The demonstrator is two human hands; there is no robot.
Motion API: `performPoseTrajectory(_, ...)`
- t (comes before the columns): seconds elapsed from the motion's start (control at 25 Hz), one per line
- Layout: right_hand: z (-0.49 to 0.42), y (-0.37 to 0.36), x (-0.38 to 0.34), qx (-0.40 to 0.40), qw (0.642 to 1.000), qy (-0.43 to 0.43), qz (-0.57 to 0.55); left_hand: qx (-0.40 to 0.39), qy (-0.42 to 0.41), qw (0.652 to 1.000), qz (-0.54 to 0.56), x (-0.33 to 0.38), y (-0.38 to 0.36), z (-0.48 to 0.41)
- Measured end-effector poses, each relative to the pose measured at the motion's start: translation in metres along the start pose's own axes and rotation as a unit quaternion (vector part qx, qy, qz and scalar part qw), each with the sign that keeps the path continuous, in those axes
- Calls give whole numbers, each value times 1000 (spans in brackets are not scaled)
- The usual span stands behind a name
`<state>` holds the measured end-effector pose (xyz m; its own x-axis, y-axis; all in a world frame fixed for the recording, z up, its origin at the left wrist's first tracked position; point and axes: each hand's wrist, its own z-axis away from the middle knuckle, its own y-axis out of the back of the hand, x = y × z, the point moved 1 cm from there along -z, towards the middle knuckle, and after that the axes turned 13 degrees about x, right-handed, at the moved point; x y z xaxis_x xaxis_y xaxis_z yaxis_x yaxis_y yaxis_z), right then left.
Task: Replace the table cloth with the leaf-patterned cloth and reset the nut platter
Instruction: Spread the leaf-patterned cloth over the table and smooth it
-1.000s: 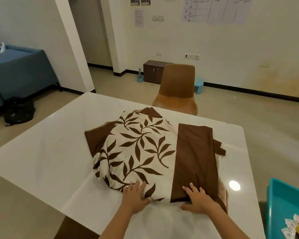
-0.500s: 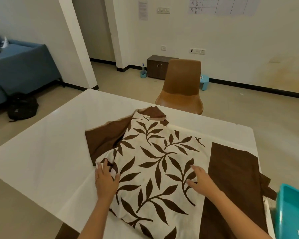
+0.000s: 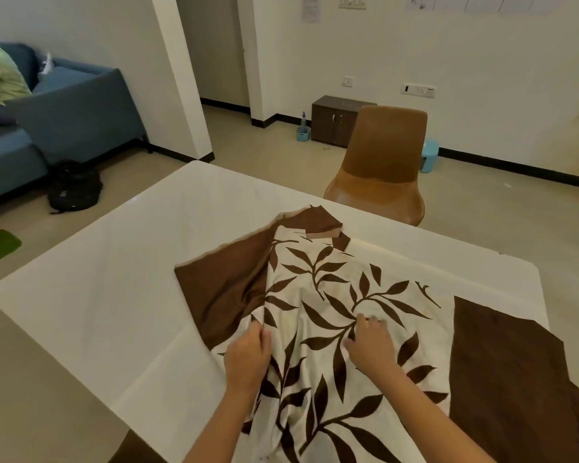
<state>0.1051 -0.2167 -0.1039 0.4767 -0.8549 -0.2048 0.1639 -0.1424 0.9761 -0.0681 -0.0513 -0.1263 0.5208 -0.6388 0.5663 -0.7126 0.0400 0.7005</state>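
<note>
Your left grip (image 3: 248,357) is pinching a fold of the leaf-patterned cloth (image 3: 331,295) lying on the white desk (image 3: 131,295); your right grip (image 3: 371,345) is resting bent-fingered on it, hold unclear.

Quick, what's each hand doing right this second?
The left hand grips a fold of the leaf-patterned cloth.
The right hand lies on the same cloth, fingers bent; whether it pinches it cannot be told.
</note>
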Motion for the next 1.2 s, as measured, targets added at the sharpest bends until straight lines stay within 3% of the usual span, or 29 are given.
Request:
performPoseTrajectory(0.08,-6,-14,-14,-37,994,78,-70,-30,14,999,3,-9,-11,-38)
performPoseTrajectory(0.2,-4,-41,-13,-131,989,68,-9,-248,38,963,-98,-41,-33,-81)
performPoseTrajectory(0.28,-1,-52,-3,-125,991,50,6,-327,75,928,-160,-70,-39,-90)
performPoseTrajectory(0.48,-2,-56,8,-109,993,33,-4,-191,258,907,-273,-154,16,-87)
performPoseTrajectory(0.64,-4,-61,3,-112,993,44,-1,-217,358,855,-306,-192,58,-98)
performPoseTrajectory(0.72,-6,-56,-2,-124,991,44,5,-195,381,853,-298,-175,52,-109)
performPoseTrajectory(0.8,-7,-43,-6,-84,995,44,-17,-139,306,904,-263,-142,37,-115)
performPoseTrajectory(0.88,-8,-26,-2,40,995,20,-91,-134,132,962,-200,-109,12,-108)
performPoseTrajectory(0.96,-11,-14,17,149,984,-17,-97,-220,12,958,-181,-76,-17,-87)
performPoseTrajectory(1.04,-13,-11,47,139,987,-57,-63,-271,36,942,-197,-54,-37,-64)
performPoseTrajectory(1.12,-12,-14,71,58,994,-78,-44,-250,68,941,-217,-40,-33,-53)
performPoseTrajectory(1.2,-7,-12,80,23,998,-60,-27,-199,38,938,-281,-30,-24,-54)
